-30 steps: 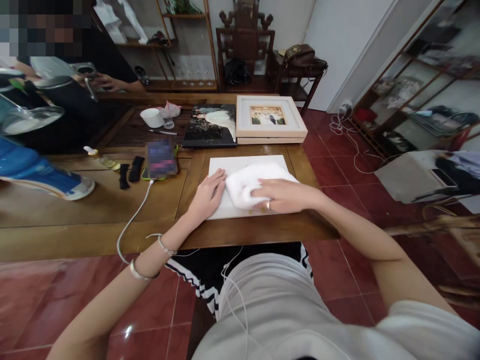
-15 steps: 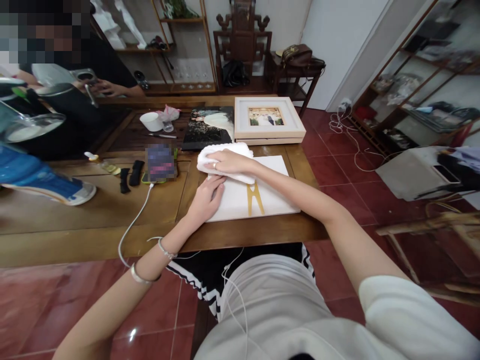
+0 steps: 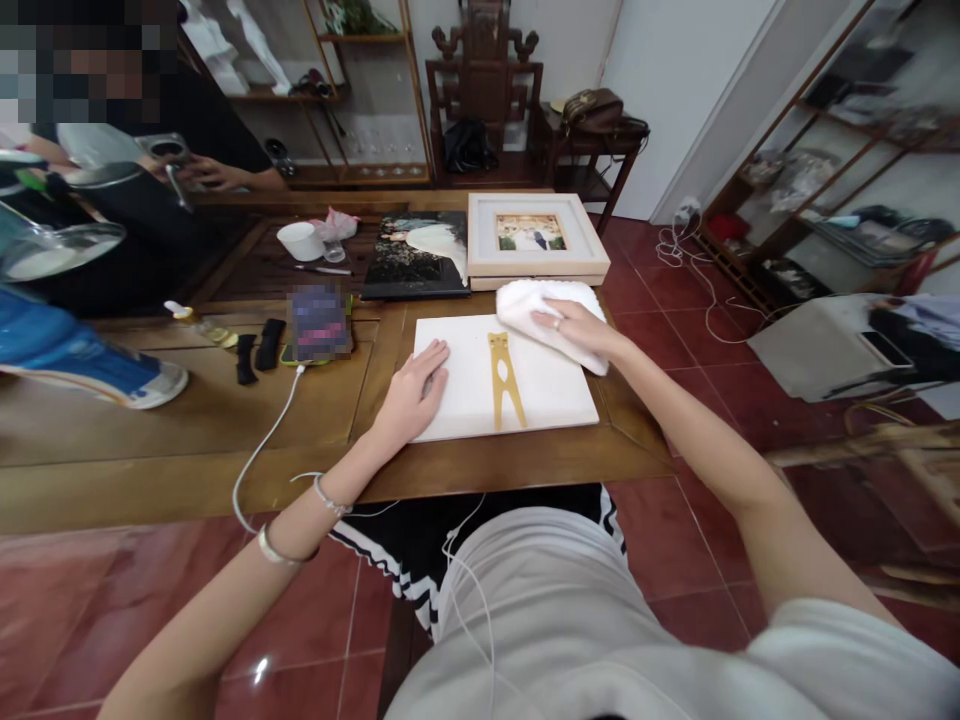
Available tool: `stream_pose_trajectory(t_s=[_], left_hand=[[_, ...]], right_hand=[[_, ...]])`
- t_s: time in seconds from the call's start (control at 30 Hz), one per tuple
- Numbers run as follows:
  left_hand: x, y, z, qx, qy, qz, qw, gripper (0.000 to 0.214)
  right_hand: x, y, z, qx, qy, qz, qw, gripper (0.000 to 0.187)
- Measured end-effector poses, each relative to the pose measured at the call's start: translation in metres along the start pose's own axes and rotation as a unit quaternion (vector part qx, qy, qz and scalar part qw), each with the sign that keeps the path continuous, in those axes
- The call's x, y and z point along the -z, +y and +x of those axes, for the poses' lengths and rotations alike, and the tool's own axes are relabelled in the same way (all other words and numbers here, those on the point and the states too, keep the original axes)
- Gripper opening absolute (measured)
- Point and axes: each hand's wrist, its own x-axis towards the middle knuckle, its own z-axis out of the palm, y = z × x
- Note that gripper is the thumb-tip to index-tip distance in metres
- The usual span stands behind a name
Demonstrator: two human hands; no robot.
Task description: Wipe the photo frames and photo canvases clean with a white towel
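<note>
A white rectangular board [image 3: 457,400], with a gold cat-shaped stand [image 3: 501,385] on its upper face, lies at the table's front edge. My left hand [image 3: 416,392] rests flat on the board's left edge, its fingers stretched out and holding nothing. At the board's upper right, my right hand [image 3: 574,328] presses on a folded white towel [image 3: 525,300] and grips it. The towel covers that corner of the board and reaches past its right side.
Behind the board lie a dark photo panel [image 3: 416,250] and a light wood picture frame [image 3: 540,275]. Leftward are a phone [image 3: 321,322] on a white cable, black straps [image 3: 270,345], a dropper bottle [image 3: 202,325] and a blue packet [image 3: 75,345]. Another person [image 3: 217,120] sits across the table.
My right hand has swept the towel from the board's upper left to its upper right, uncovering the top of the gold cat shape. My left hand has stayed in place.
</note>
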Motion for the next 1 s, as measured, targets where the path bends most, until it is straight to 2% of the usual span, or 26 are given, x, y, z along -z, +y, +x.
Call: stream_pose_trajectory(t_s=[0.1, 0.3, 0.4, 0.47, 0.57, 0.8, 0.9, 1.0], left_hand=[[0.0, 0.0, 0.0, 0.005, -0.009, 0.003, 1.0, 0.043], [-0.001, -0.001, 0.0, 0.009, -0.014, 0.014, 1.0, 0.043], [0.0, 0.0, 0.0, 0.009, -0.014, 0.017, 1.0, 0.043], [0.0, 0.0, 0.0, 0.008, -0.014, 0.016, 1.0, 0.042], [0.0, 0.0, 0.001, 0.005, -0.013, 0.011, 1.0, 0.042], [0.0, -0.001, 0.0, 0.001, -0.008, 0.008, 1.0, 0.042], [0.001, -0.001, 0.0, 0.005, -0.013, 0.009, 1.0, 0.042], [0.001, 0.001, 0.0, 0.005, -0.013, 0.008, 1.0, 0.041]], right_hand=[[0.003, 0.005, -0.037, 0.002, -0.018, -0.051, 0.999, 0.056], [0.01, -0.024, -0.119, 0.051, -0.189, -0.08, 0.977, 0.041], [0.017, -0.032, -0.135, 0.049, -0.236, -0.074, 0.968, 0.035], [0.019, -0.03, -0.129, 0.05, -0.239, -0.077, 0.967, 0.033], [0.017, -0.018, -0.1, 0.062, -0.202, -0.085, 0.974, 0.035], [0.0, 0.003, -0.012, 0.082, -0.016, -0.066, 0.994, 0.049], [-0.014, -0.003, -0.006, 0.112, -0.005, -0.122, 0.986, 0.044], [-0.034, -0.016, -0.032, 0.198, -0.033, -0.196, 0.96, 0.035]])
